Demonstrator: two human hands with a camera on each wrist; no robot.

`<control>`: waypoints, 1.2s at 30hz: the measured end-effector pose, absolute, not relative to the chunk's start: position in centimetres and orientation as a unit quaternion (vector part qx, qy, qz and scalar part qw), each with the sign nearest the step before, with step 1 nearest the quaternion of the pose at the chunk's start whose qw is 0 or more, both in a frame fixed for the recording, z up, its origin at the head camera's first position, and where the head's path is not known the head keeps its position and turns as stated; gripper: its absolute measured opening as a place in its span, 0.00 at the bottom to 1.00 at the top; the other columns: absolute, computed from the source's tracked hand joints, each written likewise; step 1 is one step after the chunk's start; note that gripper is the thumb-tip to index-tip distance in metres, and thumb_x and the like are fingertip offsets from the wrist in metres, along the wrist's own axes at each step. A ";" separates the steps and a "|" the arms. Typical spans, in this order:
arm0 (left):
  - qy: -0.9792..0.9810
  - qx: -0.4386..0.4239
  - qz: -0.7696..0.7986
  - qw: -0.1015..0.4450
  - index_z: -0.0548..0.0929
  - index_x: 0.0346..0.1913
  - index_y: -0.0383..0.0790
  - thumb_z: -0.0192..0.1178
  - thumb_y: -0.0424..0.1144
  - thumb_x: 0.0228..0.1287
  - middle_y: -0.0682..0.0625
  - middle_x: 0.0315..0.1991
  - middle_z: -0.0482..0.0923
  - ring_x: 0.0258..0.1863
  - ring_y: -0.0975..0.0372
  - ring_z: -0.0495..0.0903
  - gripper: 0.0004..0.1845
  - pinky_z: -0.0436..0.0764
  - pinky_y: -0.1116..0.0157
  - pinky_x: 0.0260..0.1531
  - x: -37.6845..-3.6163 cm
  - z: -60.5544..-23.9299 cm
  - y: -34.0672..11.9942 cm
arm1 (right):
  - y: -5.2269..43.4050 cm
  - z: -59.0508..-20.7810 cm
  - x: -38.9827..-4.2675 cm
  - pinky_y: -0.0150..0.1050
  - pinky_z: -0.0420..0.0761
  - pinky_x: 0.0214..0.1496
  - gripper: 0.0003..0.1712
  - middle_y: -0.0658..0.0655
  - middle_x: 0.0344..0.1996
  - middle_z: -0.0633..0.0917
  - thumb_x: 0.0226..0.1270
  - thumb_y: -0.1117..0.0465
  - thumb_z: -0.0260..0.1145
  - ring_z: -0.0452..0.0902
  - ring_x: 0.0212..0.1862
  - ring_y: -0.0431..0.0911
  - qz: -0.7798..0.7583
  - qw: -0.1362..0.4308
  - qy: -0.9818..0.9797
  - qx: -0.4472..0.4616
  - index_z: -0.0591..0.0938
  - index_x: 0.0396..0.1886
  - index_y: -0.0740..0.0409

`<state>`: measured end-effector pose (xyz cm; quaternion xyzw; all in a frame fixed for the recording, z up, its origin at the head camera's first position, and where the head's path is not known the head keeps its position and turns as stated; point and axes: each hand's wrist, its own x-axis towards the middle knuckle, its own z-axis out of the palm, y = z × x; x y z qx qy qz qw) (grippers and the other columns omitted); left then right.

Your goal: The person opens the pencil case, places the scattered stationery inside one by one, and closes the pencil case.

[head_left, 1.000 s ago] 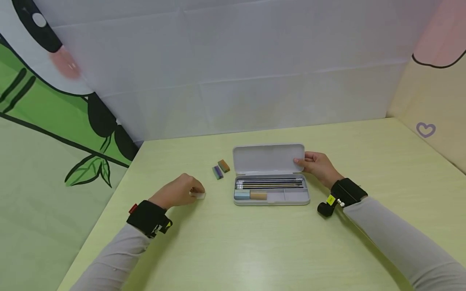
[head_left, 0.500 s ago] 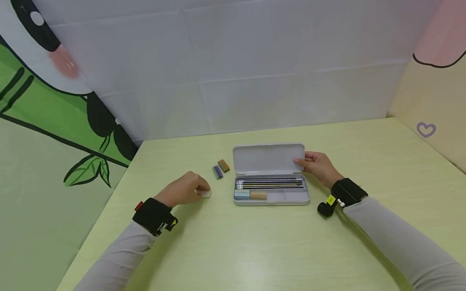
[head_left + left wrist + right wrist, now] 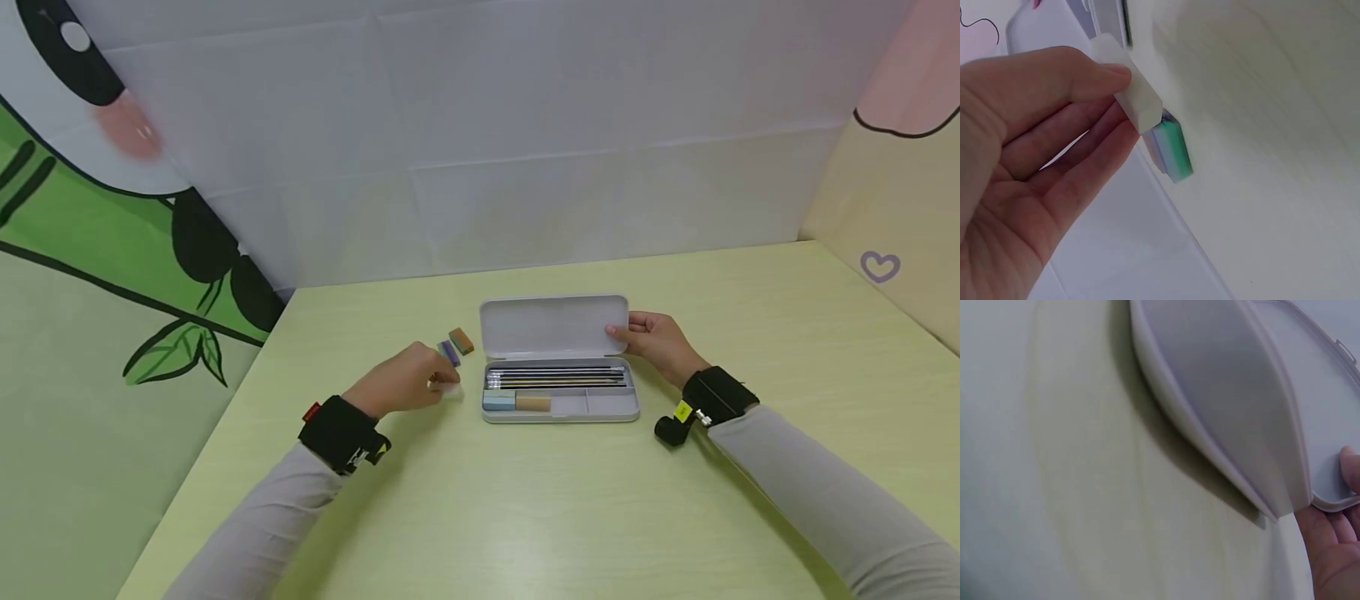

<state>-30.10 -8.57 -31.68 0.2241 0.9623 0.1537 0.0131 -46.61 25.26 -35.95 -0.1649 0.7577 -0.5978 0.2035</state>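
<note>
In the head view my left hand is just left of the open pencil case, pinching a white eraser between thumb and fingers. The left wrist view shows this block close up, overlapping a green-and-purple eraser behind it. My right hand grips the right edge of the raised lid, thumb on its inner face. Several dark pencils lie in the case's rear section. A light blue and tan eraser fills the left part of the front section.
An orange-brown eraser lies on the pale table beside the green-and-purple one, left of the lid. A white cloth wall rises behind the table. A printed panel stands along the left side.
My left hand has moved right and slightly away from me with the white eraser, now close to the pencil case. The right hand and lid have stayed in place.
</note>
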 end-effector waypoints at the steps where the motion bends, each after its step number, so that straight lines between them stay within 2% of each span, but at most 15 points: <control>1: 0.961 0.230 0.154 0.011 0.85 0.30 0.37 0.62 0.22 0.51 0.52 0.22 0.75 0.23 0.65 0.68 0.08 0.68 0.73 0.27 -30.2 -31.6 -8.4 | 25.3 -35.9 -46.6 0.24 0.81 0.45 0.33 0.45 0.45 0.85 0.68 0.57 0.63 0.80 0.39 0.26 -0.597 0.203 0.758 -0.166 0.68 0.66 0.72; 5: 0.955 0.247 0.162 0.007 0.83 0.28 0.36 0.60 0.21 0.51 0.52 0.21 0.71 0.22 0.67 0.64 0.07 0.64 0.73 0.26 -30.6 -31.4 -7.4 | 25.2 -36.0 -46.6 0.24 0.81 0.45 0.33 0.43 0.43 0.85 0.68 0.57 0.63 0.80 0.39 0.26 -0.599 0.203 0.757 -0.165 0.68 0.66 0.72; 9: 0.951 0.260 0.165 0.010 0.77 0.23 0.34 0.58 0.20 0.52 0.53 0.19 0.61 0.21 0.67 0.56 0.07 0.58 0.72 0.26 -31.0 -31.3 -6.5 | 25.3 -36.0 -46.6 0.24 0.81 0.45 0.33 0.42 0.43 0.85 0.68 0.57 0.63 0.80 0.38 0.26 -0.599 0.203 0.757 -0.165 0.68 0.66 0.72; 13: 0.948 0.280 0.153 -0.002 0.82 0.24 0.34 0.57 0.20 0.51 0.52 0.18 0.63 0.22 0.66 0.56 0.08 0.58 0.73 0.26 -31.4 -31.1 -5.7 | 25.2 -36.0 -46.6 0.24 0.81 0.45 0.34 0.44 0.44 0.85 0.68 0.57 0.63 0.80 0.38 0.26 -0.597 0.204 0.758 -0.165 0.68 0.66 0.72; 15: 0.946 0.287 0.149 -0.013 0.86 0.29 0.36 0.59 0.20 0.49 0.53 0.19 0.70 0.22 0.67 0.60 0.10 0.62 0.73 0.26 -31.6 -31.0 -5.3 | 25.2 -36.0 -46.6 0.24 0.81 0.45 0.33 0.45 0.45 0.85 0.68 0.57 0.63 0.80 0.38 0.26 -0.597 0.204 0.758 -0.166 0.68 0.66 0.72; 17: 0.947 0.288 0.139 -0.012 0.86 0.28 0.36 0.60 0.21 0.50 0.52 0.19 0.70 0.22 0.67 0.61 0.09 0.63 0.71 0.30 -31.8 -30.9 -4.8 | 25.2 -36.0 -46.6 0.24 0.81 0.45 0.33 0.46 0.46 0.85 0.68 0.57 0.63 0.80 0.38 0.26 -0.596 0.203 0.760 -0.165 0.68 0.66 0.72; 22: 0.950 0.281 0.132 0.006 0.87 0.31 0.37 0.62 0.23 0.53 0.52 0.22 0.77 0.22 0.67 0.65 0.08 0.67 0.72 0.31 -32.2 -30.5 -3.3 | 25.2 -36.0 -46.6 0.24 0.81 0.45 0.33 0.48 0.48 0.85 0.68 0.57 0.63 0.80 0.38 0.26 -0.593 0.201 0.761 -0.167 0.68 0.66 0.72; 23: 0.949 0.283 0.136 0.007 0.87 0.33 0.37 0.62 0.23 0.53 0.52 0.24 0.79 0.23 0.67 0.67 0.08 0.68 0.74 0.28 -32.3 -30.5 -3.0 | 25.2 -36.0 -46.6 0.24 0.81 0.45 0.33 0.48 0.47 0.85 0.68 0.57 0.63 0.80 0.38 0.26 -0.595 0.202 0.760 -0.167 0.68 0.66 0.72; 27: 0.942 0.299 0.150 0.012 0.87 0.31 0.36 0.60 0.22 0.52 0.51 0.23 0.78 0.23 0.67 0.65 0.09 0.66 0.76 0.26 -32.7 -30.5 -1.8 | 25.2 -35.9 -46.7 0.24 0.81 0.45 0.33 0.44 0.44 0.85 0.68 0.57 0.63 0.80 0.38 0.26 -0.600 0.204 0.755 -0.167 0.67 0.66 0.72; 36: 0.936 0.319 0.150 0.018 0.87 0.30 0.38 0.62 0.25 0.55 0.51 0.24 0.79 0.22 0.67 0.65 0.06 0.66 0.75 0.26 -33.7 -31.2 0.4 | 25.2 -36.0 -46.8 0.24 0.81 0.45 0.33 0.46 0.46 0.85 0.68 0.56 0.63 0.80 0.38 0.26 -0.590 0.199 0.766 -0.160 0.69 0.66 0.71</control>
